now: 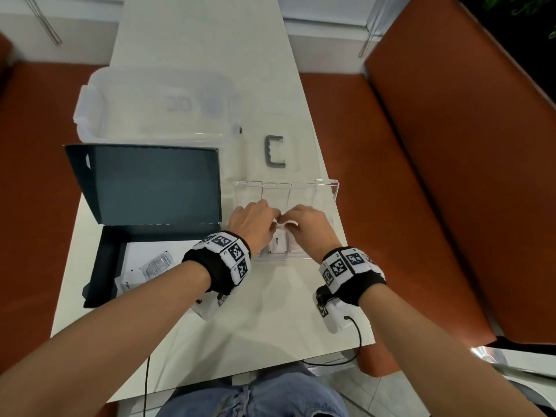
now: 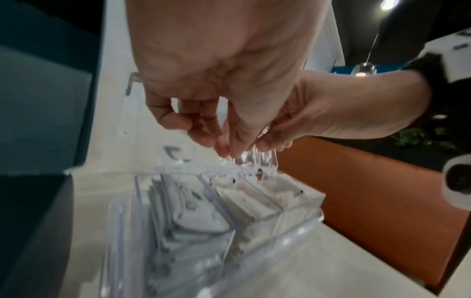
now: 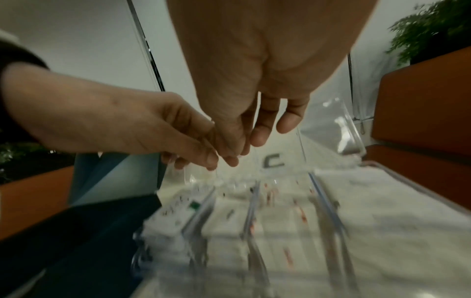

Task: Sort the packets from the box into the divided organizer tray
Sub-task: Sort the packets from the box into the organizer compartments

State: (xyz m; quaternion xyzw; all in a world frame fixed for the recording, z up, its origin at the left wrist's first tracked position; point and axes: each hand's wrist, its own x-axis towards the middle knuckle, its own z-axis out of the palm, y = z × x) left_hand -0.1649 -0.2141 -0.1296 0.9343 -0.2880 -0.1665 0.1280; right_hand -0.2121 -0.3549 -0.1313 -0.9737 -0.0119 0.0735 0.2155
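The clear divided organizer tray [image 1: 285, 257] sits right of the dark box [image 1: 105, 266], with its lid raised at the back. White packets [image 2: 201, 219] lie in several compartments. Over the tray's middle my left hand [image 1: 275, 216] and right hand [image 1: 290, 219] meet fingertip to fingertip. Together they pinch a small clear packet [image 2: 257, 159], which shows as a white scrap [image 1: 282, 226] in the head view. The right wrist view has my right hand [image 3: 234, 157] above and my left hand [image 3: 211, 161] coming in from the left, over the tray [image 3: 420, 187]. More packets [image 1: 158, 264] lie in the box.
The box's dark lid [image 1: 156, 185] stands open behind it. A large clear plastic bin [image 1: 156, 106] sits at the back of the white table, and a grey handle [image 1: 275, 151] lies beside it. Orange bench seats [image 1: 421, 176] flank the table. A black cable hangs off the near edge.
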